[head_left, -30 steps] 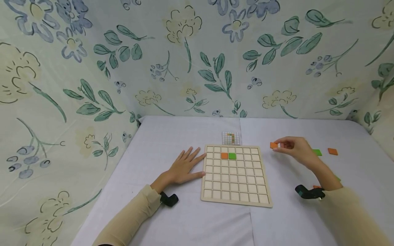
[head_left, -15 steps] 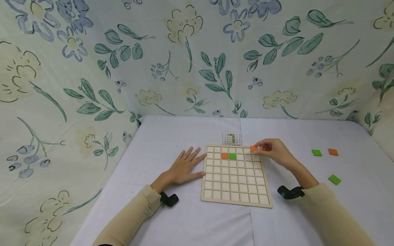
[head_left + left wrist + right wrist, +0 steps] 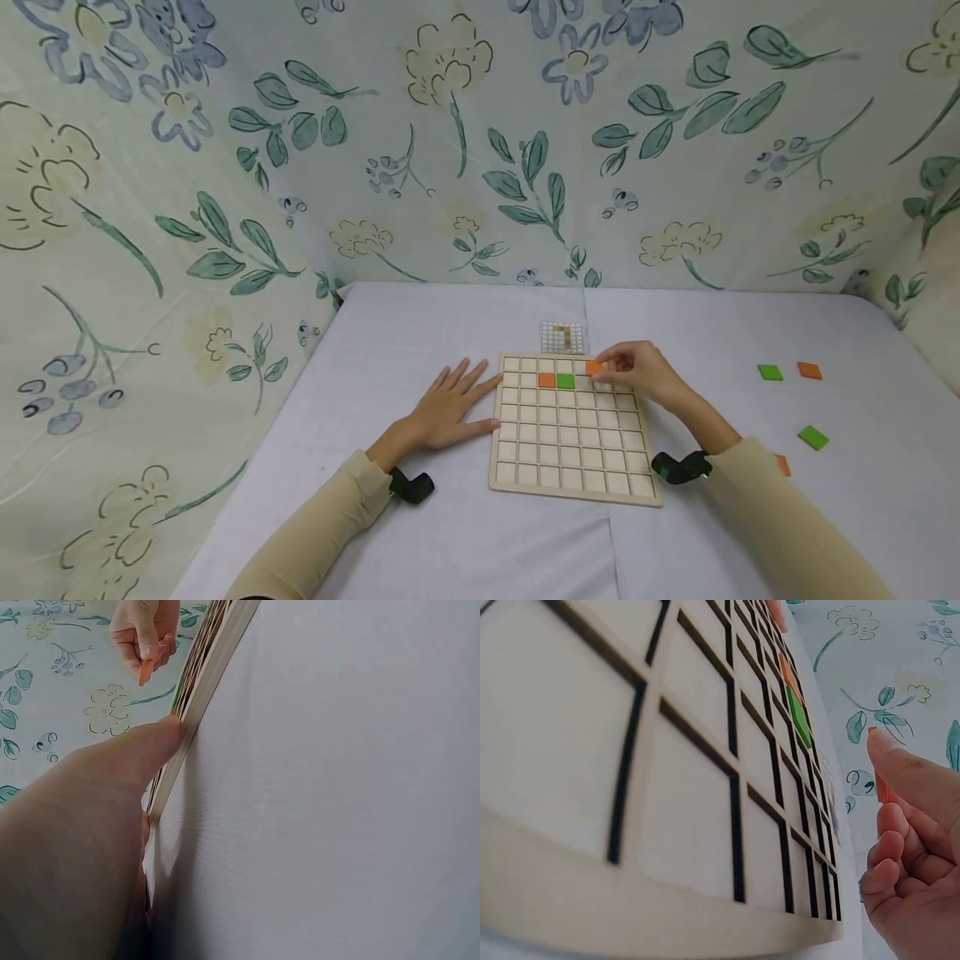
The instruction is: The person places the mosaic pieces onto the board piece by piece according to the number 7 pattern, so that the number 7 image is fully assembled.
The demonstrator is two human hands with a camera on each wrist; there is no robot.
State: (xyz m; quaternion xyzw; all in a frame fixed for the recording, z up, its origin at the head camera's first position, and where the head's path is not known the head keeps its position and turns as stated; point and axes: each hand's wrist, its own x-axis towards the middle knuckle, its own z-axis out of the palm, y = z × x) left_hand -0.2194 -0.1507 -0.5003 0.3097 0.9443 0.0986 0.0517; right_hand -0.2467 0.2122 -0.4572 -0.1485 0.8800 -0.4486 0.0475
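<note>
A wooden grid board [image 3: 570, 433] with square cells lies on the white-covered table. In its second row sit an orange tile [image 3: 547, 380] and, right beside it, a green tile [image 3: 566, 381]. My right hand [image 3: 641, 371] pinches another orange tile [image 3: 594, 367] between thumb and fingers. In the right wrist view this held tile [image 3: 882, 780] is raised off the board. With fingers spread, my left hand [image 3: 442, 410] rests flat on the table, its fingertips touching the board's left edge. The left wrist view shows the thumb [image 3: 142, 750] against that edge.
Behind the board lies a small printed grid card [image 3: 562, 337] with a coloured pattern. To the right are loose green tiles [image 3: 770, 372] and orange tiles [image 3: 810, 370], one partly hidden by the right sleeve [image 3: 787, 508]. Floral fabric [image 3: 480, 167] hangs behind the table.
My right hand has carried the orange tile leftward, from beside the board to above its upper right part. The left hand has stayed in place. Loose tiles on the right have come into view.
</note>
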